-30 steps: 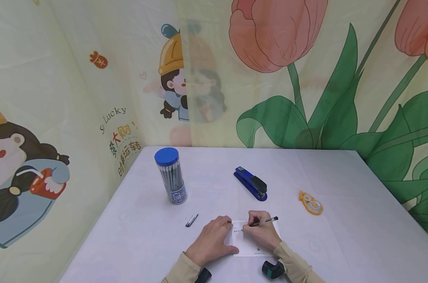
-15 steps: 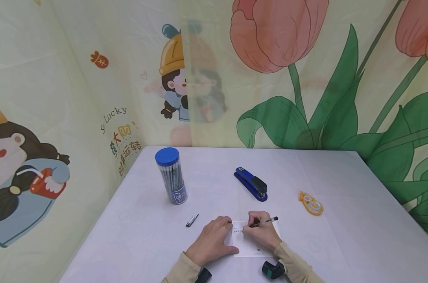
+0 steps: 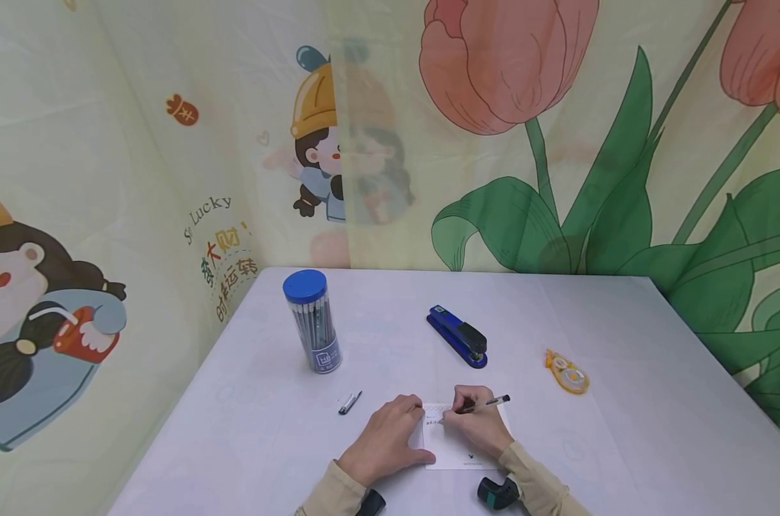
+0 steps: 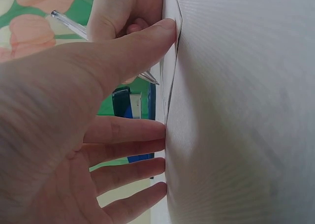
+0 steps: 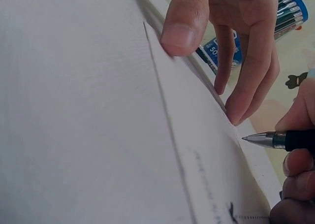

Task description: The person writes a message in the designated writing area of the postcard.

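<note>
So the right grip [image 3: 480,423] has a pen [image 3: 495,401] pinched in it, fingers curled round low down near the tip, and the dark back end pokes out to the right past the knuckles. Right under that grip is a small white sheet of paper [image 3: 451,453], lying on the white surface [image 3: 390,330]. There's a row of faint circles along its far edge and a bit of dark writing just left of the pen tip (don't ask me what it says, way too small to read). The tip is right down by the sheet, but honestly can't tell if it's touching.

Left grip [image 3: 390,438] is just left of the right one and isn't grasping anything: fingers stretched out, tips down by the sheet's left side, thumb resting on its near left corner.

As for the other stuff, a little clear-and-black piece [image 3: 350,403] lies just beyond the left grip, off to its left. Farther out that same way stands a clear tub [image 3: 315,333] of pencils with a blue lid [image 3: 305,285]. Straight out past the right grip is a blue and black stapler [image 3: 457,335], and beyond it to the right lies a yellow correction tape [image 3: 567,371].
</note>
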The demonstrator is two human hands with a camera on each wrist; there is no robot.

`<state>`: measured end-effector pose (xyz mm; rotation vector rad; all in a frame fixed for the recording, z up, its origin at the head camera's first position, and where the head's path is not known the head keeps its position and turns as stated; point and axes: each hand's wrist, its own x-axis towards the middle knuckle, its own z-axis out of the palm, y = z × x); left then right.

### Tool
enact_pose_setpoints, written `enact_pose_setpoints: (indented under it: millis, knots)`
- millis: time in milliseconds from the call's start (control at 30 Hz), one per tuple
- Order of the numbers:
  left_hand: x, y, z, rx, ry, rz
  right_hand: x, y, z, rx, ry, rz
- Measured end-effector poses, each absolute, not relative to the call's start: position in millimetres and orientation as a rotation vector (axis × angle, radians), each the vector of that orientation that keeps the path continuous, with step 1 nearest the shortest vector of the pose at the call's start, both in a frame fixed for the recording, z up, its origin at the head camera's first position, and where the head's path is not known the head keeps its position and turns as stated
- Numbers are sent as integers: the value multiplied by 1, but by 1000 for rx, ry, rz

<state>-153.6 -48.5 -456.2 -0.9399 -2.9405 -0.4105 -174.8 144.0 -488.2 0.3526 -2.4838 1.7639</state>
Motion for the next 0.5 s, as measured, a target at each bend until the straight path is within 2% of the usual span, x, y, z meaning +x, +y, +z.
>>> enact_pose_setpoints:
  millis: [367, 500]
  knots:
    - [-154, -49, -458, -941, -2930, -413, -162, 137, -461, 379, -2514, 1701]
    - [-155, -49, -458, -944, -2927, -415, -162, 137, -464, 368, -2481, 1725]
